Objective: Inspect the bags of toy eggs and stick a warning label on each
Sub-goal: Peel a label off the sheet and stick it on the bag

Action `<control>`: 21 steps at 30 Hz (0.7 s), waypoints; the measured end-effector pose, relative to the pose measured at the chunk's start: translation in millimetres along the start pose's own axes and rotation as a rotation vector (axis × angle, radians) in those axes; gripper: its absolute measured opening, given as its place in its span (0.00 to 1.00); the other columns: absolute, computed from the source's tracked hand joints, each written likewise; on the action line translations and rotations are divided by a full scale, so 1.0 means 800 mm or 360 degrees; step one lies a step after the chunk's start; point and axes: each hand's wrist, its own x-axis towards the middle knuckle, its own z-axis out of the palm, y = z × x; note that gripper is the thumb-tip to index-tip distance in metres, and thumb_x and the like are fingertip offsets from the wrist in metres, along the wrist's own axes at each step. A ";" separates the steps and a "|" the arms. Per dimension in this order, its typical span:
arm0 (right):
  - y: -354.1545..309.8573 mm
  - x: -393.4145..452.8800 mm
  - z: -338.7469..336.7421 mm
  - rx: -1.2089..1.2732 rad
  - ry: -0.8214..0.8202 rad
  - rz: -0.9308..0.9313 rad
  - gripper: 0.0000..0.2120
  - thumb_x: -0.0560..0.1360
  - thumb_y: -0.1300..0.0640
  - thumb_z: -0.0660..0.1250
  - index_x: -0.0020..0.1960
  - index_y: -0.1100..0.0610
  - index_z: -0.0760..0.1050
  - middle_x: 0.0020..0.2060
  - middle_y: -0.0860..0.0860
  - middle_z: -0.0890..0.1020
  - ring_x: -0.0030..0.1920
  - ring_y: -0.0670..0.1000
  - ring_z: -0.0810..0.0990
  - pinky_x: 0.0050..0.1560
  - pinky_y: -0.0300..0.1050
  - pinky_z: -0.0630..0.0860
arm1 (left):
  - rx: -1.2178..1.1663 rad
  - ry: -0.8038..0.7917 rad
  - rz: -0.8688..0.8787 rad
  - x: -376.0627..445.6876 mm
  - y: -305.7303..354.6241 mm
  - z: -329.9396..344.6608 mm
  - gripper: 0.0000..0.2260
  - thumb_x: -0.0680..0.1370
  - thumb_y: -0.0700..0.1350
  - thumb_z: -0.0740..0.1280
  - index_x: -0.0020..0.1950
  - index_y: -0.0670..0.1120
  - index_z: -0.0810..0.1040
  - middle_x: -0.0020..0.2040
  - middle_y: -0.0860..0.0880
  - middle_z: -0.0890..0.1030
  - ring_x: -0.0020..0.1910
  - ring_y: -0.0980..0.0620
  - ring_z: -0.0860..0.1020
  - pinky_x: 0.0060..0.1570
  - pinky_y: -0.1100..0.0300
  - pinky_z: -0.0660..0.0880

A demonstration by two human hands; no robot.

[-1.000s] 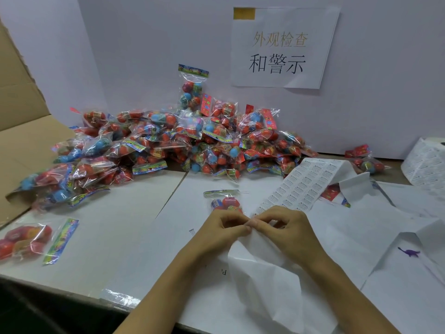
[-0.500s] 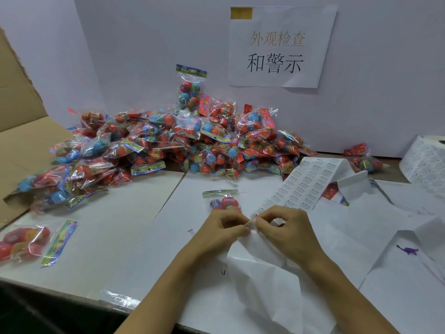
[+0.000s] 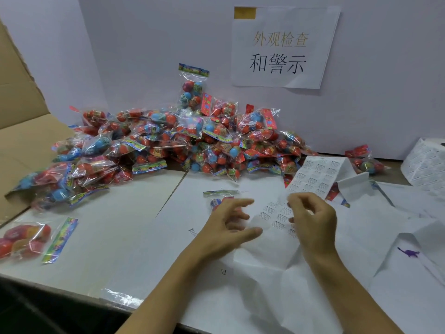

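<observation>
L hand (image 3: 226, 227) is loose, fingers spread, gripping nothing. R hand (image 3: 310, 220) is curled w/ thumb & forefinger pinched, prob. on a peeled warning label, too small to confirm. Label sheet (image 3: 313, 175) runs from under both hands away to the R. Target bag of toy eggs (image 3: 220, 197) lies just beyond L hand; main pile of bags (image 3: 168, 145) further back. Tip: pin the bag flat w/ L hand, lay the label on a smooth patch of film, rub out wrinkles.

A heap of bags (image 3: 183, 145) lay far on the table (image 3: 115, 237), against the wall (image 3: 144, 44). One bag (image 3: 26, 239) sat near left, another (image 3: 220, 197) at centre beyond the hands. A label sheet (image 3: 313, 177) ran right of centre; a roll (image 3: 426, 162) lay far right.
</observation>
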 end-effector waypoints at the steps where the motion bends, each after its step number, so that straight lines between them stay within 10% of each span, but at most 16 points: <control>1: -0.003 -0.008 0.004 -0.0096 -0.0059 -0.0155 0.10 0.75 0.62 0.72 0.37 0.52 0.81 0.34 0.43 0.83 0.40 0.45 0.81 0.42 0.40 0.79 | 0.0037 0.0002 0.0010 0.001 0.001 0.000 0.17 0.73 0.52 0.77 0.62 0.56 0.83 0.65 0.53 0.77 0.61 0.61 0.78 0.60 0.62 0.78; 7: -0.008 -0.035 0.015 -0.0327 -0.0524 -0.0780 0.08 0.71 0.67 0.76 0.38 0.55 0.83 0.34 0.47 0.82 0.40 0.47 0.79 0.35 0.43 0.73 | -0.0005 0.0011 0.0046 -0.001 0.011 0.002 0.13 0.81 0.51 0.70 0.56 0.44 0.87 0.60 0.49 0.81 0.60 0.52 0.81 0.60 0.48 0.81; 16: -0.009 -0.032 0.016 -0.0180 -0.0654 -0.0468 0.12 0.71 0.51 0.77 0.54 0.48 0.81 0.38 0.44 0.78 0.38 0.48 0.77 0.33 0.36 0.71 | -0.0173 0.0074 0.0081 0.000 0.016 0.000 0.15 0.80 0.51 0.68 0.58 0.41 0.86 0.55 0.45 0.84 0.54 0.49 0.83 0.50 0.57 0.82; 21: -0.009 -0.028 0.012 -0.0105 -0.0690 -0.0418 0.04 0.71 0.53 0.78 0.42 0.51 0.84 0.35 0.43 0.81 0.36 0.47 0.78 0.34 0.36 0.70 | -0.0132 0.0046 0.0078 0.003 0.008 0.000 0.16 0.78 0.54 0.70 0.55 0.43 0.87 0.55 0.47 0.84 0.53 0.52 0.82 0.46 0.60 0.79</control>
